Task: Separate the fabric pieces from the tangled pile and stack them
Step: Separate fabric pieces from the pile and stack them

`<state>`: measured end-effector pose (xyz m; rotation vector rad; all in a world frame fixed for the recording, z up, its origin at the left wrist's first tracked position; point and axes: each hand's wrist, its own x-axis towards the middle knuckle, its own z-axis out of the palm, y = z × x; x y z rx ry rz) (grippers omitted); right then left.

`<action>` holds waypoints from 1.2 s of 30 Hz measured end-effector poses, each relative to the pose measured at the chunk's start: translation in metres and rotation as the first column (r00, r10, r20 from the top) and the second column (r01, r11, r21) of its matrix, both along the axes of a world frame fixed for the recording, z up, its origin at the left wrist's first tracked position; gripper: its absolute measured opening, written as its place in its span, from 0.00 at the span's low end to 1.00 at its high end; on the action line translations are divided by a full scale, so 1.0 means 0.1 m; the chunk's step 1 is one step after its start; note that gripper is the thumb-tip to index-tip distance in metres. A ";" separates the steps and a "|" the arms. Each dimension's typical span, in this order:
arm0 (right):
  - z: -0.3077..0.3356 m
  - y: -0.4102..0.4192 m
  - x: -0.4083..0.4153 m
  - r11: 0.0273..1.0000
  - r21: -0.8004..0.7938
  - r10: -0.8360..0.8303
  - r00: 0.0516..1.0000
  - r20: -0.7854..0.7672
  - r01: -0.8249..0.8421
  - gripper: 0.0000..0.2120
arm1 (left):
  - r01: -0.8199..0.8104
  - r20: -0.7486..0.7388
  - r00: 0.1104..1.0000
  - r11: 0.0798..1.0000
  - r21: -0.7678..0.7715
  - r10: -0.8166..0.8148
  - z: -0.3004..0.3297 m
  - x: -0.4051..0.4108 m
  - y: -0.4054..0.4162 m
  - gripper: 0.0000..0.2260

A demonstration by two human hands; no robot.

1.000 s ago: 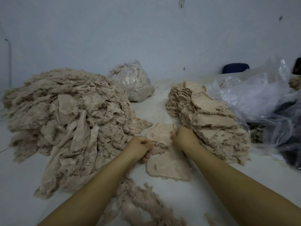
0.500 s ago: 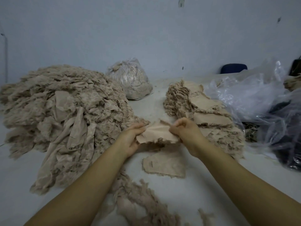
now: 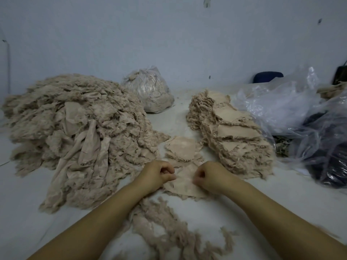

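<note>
Two hands work low on a pale table (image 3: 253,207). The left hand (image 3: 157,175) and the right hand (image 3: 208,175) each hold one side of a flat beige fabric piece (image 3: 185,182). The fingers of both hands are curled tight and pinch its edges. The piece lies on the table between the two hands.

Just behind that piece sits a small stack of round fabric pieces (image 3: 183,148), lying flat one on top of the other. It touches the far edge of the held piece.

To the left of the small stack is the big tangled pile (image 3: 75,128). It is a tall, messy heap of frayed beige cloth, and its edge reaches almost to the left hand.

To the right of the small stack is a long sorted stack (image 3: 231,132), with many flat pieces leaning on each other in a row.

Behind the small stack, by the wall, stands a clear bag of scraps (image 3: 150,91).

Past the long sorted stack lie crumpled plastic bags (image 3: 293,107), one with something dark inside.

Nearer than the hands, loose fluffy threads (image 3: 169,228) trail over the table between the two arms.
</note>
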<state>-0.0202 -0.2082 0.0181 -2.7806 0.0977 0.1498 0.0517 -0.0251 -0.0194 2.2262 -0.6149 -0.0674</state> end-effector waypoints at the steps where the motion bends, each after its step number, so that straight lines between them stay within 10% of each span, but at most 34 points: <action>1: 0.03 0.00 0.06 0.998 -0.046 -0.034 0.999 -0.010 0.034 0.12 | 0.010 -0.014 1.000 1.000 0.009 -0.010 0.01 0.01 0.00 0.05; 11: 0.00 0.09 0.72 0.991 0.058 -0.127 0.975 0.181 0.118 0.09 | -0.073 -0.150 0.988 0.980 -0.183 0.046 0.07 0.12 -0.08 0.07; 15: 0.07 0.13 0.72 0.899 0.438 -0.178 0.898 0.402 -0.018 0.05 | -0.425 -0.701 0.696 0.697 -0.577 -0.156 0.28 0.17 -0.23 0.15; 18: 0.05 0.24 0.61 0.741 0.646 -0.049 0.944 0.326 -0.184 0.09 | -0.521 -0.735 0.607 0.547 -0.655 -0.302 0.39 0.21 -0.33 0.12; 20: 0.04 0.17 0.62 0.622 0.773 -0.244 0.909 0.339 -0.122 0.11 | -0.539 -0.729 0.618 0.515 -0.666 -0.296 0.41 0.22 -0.34 0.11; 23: 0.09 0.04 0.62 0.594 0.804 -0.411 0.865 0.287 0.015 0.11 | -0.482 -0.692 0.684 0.570 -0.666 -0.230 0.45 0.17 -0.18 0.09; 28: 0.14 0.17 0.50 0.266 0.944 -0.004 0.980 -0.199 0.193 0.23 | -0.176 -0.633 0.650 0.727 -0.664 -0.420 0.52 0.05 0.05 0.13; 34: 0.11 0.28 0.34 0.251 0.966 0.026 0.997 -0.072 0.063 0.29 | -0.249 -0.574 0.770 0.697 -0.672 -0.279 0.49 0.03 0.00 0.15; 36: 0.04 0.32 0.34 0.314 0.949 -0.154 0.987 0.045 0.006 0.14 | -0.245 -0.560 0.799 0.729 -0.639 -0.221 0.46 0.02 0.00 0.05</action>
